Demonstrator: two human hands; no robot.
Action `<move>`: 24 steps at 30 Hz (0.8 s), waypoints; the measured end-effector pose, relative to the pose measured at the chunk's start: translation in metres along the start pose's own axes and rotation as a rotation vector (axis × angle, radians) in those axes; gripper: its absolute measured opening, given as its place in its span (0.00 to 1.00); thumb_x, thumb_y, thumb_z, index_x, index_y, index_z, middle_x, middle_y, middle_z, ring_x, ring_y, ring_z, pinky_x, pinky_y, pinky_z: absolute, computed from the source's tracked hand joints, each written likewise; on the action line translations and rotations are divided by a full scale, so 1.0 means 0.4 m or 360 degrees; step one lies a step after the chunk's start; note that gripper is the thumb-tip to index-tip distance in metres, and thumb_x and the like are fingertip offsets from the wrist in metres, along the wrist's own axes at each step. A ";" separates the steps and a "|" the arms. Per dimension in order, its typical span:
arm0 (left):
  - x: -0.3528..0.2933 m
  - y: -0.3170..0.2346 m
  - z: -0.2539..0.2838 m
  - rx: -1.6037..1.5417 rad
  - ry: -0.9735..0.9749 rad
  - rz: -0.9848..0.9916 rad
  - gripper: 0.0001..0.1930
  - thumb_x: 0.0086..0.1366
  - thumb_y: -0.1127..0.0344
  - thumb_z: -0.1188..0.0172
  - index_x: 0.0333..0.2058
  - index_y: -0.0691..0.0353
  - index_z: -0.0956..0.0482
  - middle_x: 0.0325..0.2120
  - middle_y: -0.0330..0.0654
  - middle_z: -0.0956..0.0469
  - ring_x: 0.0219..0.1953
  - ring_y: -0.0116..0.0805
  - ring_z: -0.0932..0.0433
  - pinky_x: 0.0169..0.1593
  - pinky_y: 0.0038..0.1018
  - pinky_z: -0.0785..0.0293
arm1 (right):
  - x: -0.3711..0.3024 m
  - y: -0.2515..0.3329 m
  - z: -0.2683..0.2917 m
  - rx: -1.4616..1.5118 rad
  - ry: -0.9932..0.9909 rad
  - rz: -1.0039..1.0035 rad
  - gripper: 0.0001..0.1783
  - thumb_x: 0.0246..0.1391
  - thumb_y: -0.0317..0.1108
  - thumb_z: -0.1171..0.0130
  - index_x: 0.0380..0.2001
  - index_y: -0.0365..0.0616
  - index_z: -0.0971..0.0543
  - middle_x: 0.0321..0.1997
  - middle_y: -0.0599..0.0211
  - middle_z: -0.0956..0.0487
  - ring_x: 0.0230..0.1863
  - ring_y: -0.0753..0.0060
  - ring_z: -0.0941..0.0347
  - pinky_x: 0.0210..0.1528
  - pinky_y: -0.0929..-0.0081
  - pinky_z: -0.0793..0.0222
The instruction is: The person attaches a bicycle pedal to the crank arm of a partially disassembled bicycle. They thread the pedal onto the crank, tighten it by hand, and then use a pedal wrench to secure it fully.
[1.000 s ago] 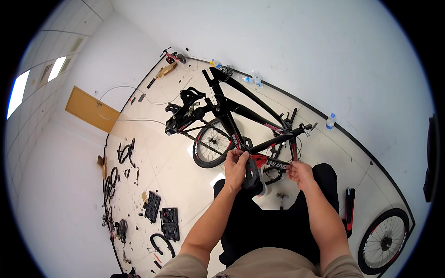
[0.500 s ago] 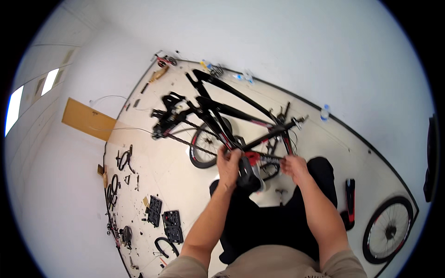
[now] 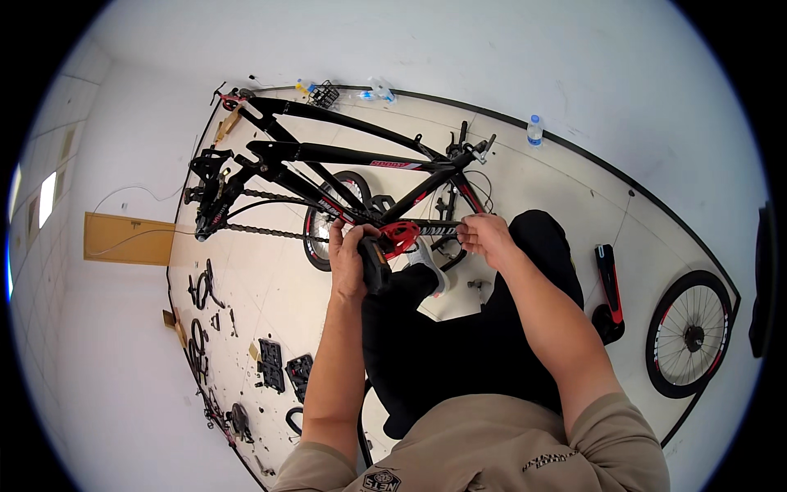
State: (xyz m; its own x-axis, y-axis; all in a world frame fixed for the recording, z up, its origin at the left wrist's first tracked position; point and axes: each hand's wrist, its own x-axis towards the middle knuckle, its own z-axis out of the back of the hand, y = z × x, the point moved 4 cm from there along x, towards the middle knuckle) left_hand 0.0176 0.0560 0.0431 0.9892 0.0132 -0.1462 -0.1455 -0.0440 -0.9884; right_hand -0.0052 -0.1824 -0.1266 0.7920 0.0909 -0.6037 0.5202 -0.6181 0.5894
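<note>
A black bicycle frame [image 3: 361, 153] with red and white markings lies across the view in front of me. The bicycle chain [image 3: 275, 232] runs from the gear parts at its left end toward the red chainring [image 3: 400, 237]. My left hand [image 3: 351, 256] is closed at the black pedal [image 3: 376, 266], thumb over its upper end; the fingertips are partly hidden. A black bar with white lettering [image 3: 437, 230] extends right from the chainring. My right hand [image 3: 484, 238] pinches its right end between thumb and fingers.
A wheel [image 3: 687, 334] and a black-and-red fork-like part [image 3: 608, 291] are at my right. Toolboxes [image 3: 271, 365] and loose parts lie on the left floor. Another wheel [image 3: 320, 238] shows beneath the frame. A water bottle [image 3: 534, 129] stands by the wall.
The view has shifted, so the frame and both hands appear further left and higher. The hands keep their places at the pedal and the lettered bar. The picture is sharper now.
</note>
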 end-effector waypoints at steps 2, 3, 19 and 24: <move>0.007 0.007 0.001 -0.0049 0.0002 0.0006 0.20 0.69 0.71 0.49 0.56 0.64 0.42 0.33 0.46 0.19 0.27 0.31 0.21 0.31 0.26 0.20 | 0.003 -0.002 0.002 0.0006 0.0002 -0.0002 0.07 0.62 0.34 0.43 0.39 0.43 0.24 0.34 0.70 0.17 0.33 0.75 0.20 0.35 0.73 0.24; 0.009 0.010 0.000 -0.0082 0.0004 0.0010 0.19 0.69 0.71 0.49 0.56 0.63 0.42 0.33 0.47 0.19 0.27 0.31 0.21 0.31 0.26 0.20 | 0.004 -0.002 0.003 0.0007 0.0002 -0.0002 0.07 0.62 0.34 0.43 0.39 0.43 0.24 0.34 0.69 0.17 0.33 0.74 0.20 0.34 0.73 0.24; 0.012 0.050 0.021 -0.0723 0.0138 0.0128 0.14 0.67 0.71 0.51 0.50 0.57 0.37 0.35 0.50 0.23 0.42 0.44 0.24 0.52 0.34 0.27 | 0.002 0.000 0.001 -0.0017 -0.0023 -0.0011 0.09 0.61 0.34 0.43 0.41 0.42 0.22 0.34 0.68 0.17 0.32 0.74 0.21 0.35 0.72 0.24; 0.009 0.055 0.031 -0.0757 0.0231 0.0158 0.17 0.68 0.73 0.46 0.53 0.53 0.37 0.39 0.51 0.22 0.44 0.44 0.22 0.47 0.36 0.21 | -0.002 0.002 -0.002 -0.0028 -0.0018 -0.0009 0.09 0.61 0.34 0.43 0.41 0.42 0.23 0.34 0.68 0.17 0.32 0.75 0.21 0.35 0.73 0.24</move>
State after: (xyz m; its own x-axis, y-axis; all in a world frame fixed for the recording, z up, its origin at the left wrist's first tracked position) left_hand 0.0179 0.0676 0.0203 0.9685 -0.1516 -0.1975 -0.2471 -0.4889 -0.8366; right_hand -0.0051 -0.1823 -0.1253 0.7856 0.0855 -0.6127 0.5300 -0.6040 0.5953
